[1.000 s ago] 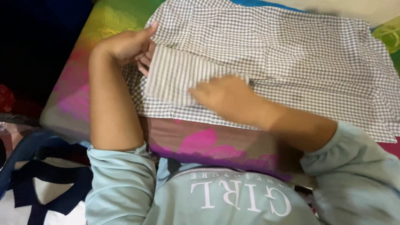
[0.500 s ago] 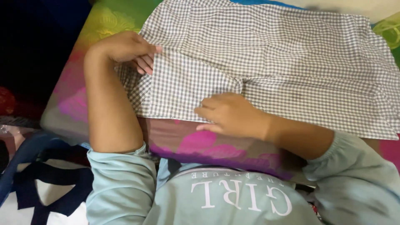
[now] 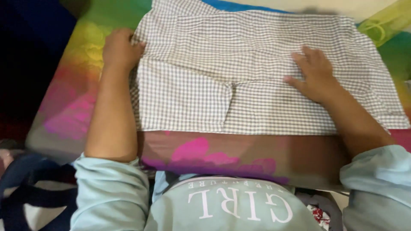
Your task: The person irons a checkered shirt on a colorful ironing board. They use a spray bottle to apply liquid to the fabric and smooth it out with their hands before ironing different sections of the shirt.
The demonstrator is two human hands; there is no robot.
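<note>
Bedding with a bright multicoloured print (image 3: pixel 72 98) of green, yellow and pink covers the surface the person works on, and it carries everything else. Spread flat across it lies a grey-and-white checked cotton garment (image 3: pixel 257 77), partly folded, with a squarish checked flap (image 3: pixel 184 100) doubled over its near left part. The left hand (image 3: pixel 120 49) curls around the garment's left edge, fingers closed on the cloth, apparently to keep that side taut. The right hand (image 3: pixel 314 75) rests open and flat on the right half, fingers spread, pressing the fabric smooth against the bedding. Pale blue sleeves (image 3: pixel 111 196) are pushed up both forearms, clear of the cloth.
</note>
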